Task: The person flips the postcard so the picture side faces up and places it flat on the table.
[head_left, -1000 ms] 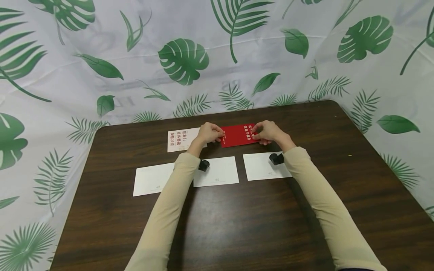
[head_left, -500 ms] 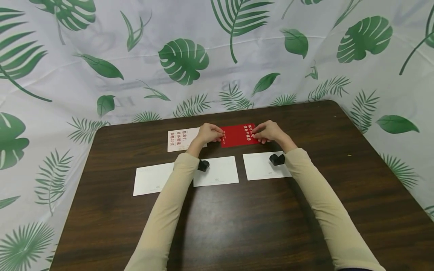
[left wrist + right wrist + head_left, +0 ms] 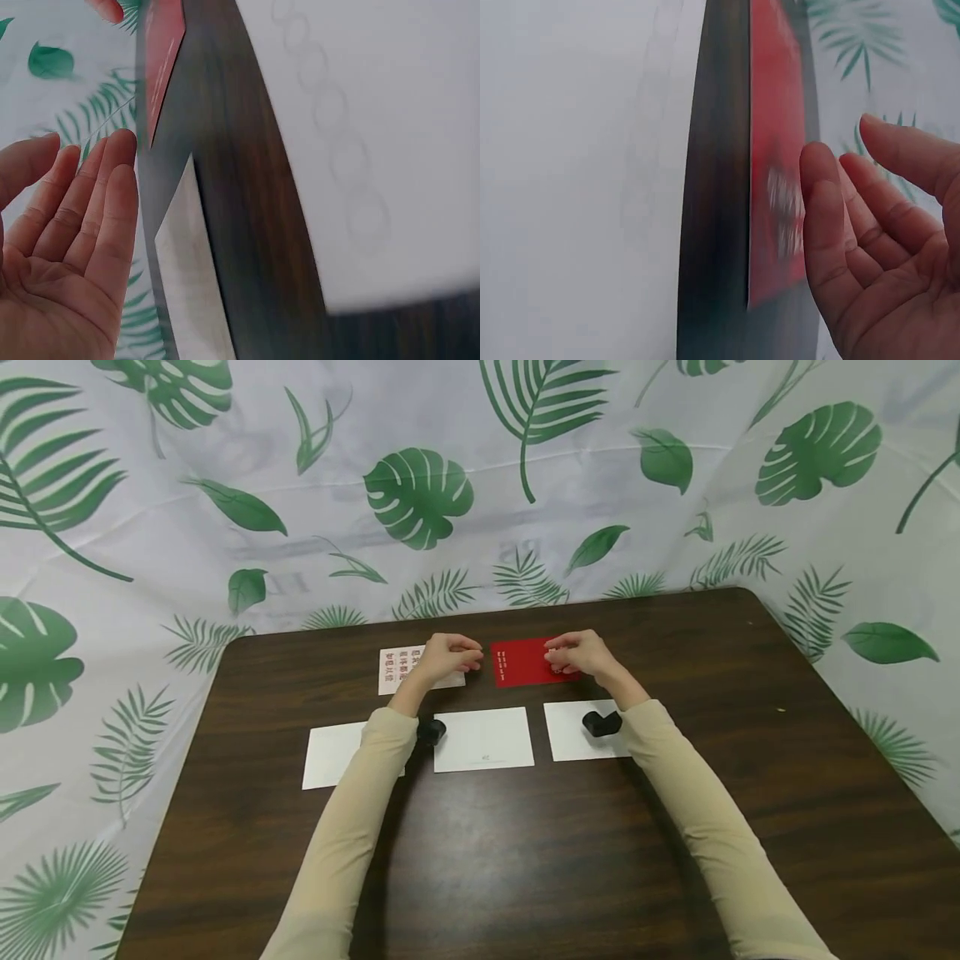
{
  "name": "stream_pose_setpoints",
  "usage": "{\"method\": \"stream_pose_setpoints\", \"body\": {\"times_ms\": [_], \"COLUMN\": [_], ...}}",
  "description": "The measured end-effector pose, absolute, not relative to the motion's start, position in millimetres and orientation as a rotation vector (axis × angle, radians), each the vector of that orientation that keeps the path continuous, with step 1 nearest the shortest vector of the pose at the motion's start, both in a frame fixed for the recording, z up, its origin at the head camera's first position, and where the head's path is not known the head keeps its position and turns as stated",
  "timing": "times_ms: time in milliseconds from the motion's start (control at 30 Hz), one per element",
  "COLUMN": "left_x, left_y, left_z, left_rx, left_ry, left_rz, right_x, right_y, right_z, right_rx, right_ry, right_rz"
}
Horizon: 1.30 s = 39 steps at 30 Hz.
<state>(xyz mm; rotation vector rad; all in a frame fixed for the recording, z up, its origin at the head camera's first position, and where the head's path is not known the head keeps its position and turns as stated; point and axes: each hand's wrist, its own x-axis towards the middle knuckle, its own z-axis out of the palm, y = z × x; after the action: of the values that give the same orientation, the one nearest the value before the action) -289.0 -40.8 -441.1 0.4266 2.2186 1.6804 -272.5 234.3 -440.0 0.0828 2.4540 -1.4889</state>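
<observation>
A red card [image 3: 521, 662] with white lettering lies flat on the dark wooden table. My right hand [image 3: 585, 656] hovers over its right part, hiding some of the lettering; in the right wrist view the fingers [image 3: 825, 225] are relaxed and hold nothing. My left hand [image 3: 444, 657] is just left of the red card, above the right part of a pale card [image 3: 393, 672] with printed characters. Its fingers [image 3: 109, 217] are loosely extended and grasp nothing in the left wrist view.
Three white cards lie in a nearer row: a left one [image 3: 330, 756] partly under my left sleeve, a middle one [image 3: 487, 743], and a right one [image 3: 570, 731] partly behind a black wrist camera [image 3: 602, 723]. A leaf-patterned cloth [image 3: 315, 510] hangs behind the table.
My left hand has let go of the red card's left edge and moved left. My right hand has lifted off its right edge and shifted slightly left. The head view has turned a little.
</observation>
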Motion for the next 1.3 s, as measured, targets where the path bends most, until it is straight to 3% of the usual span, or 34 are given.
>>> {"method": "stream_pose_setpoints", "body": {"times_ms": [1300], "left_x": [-228], "left_y": [-186], "left_z": [-426], "left_rx": [0.281], "left_ry": [2.425], "left_rz": [1.695], "right_x": [-241], "right_y": [67], "right_z": [-431], "right_rx": [-0.372], "right_ry": [2.144], "right_rz": [-1.596]}}
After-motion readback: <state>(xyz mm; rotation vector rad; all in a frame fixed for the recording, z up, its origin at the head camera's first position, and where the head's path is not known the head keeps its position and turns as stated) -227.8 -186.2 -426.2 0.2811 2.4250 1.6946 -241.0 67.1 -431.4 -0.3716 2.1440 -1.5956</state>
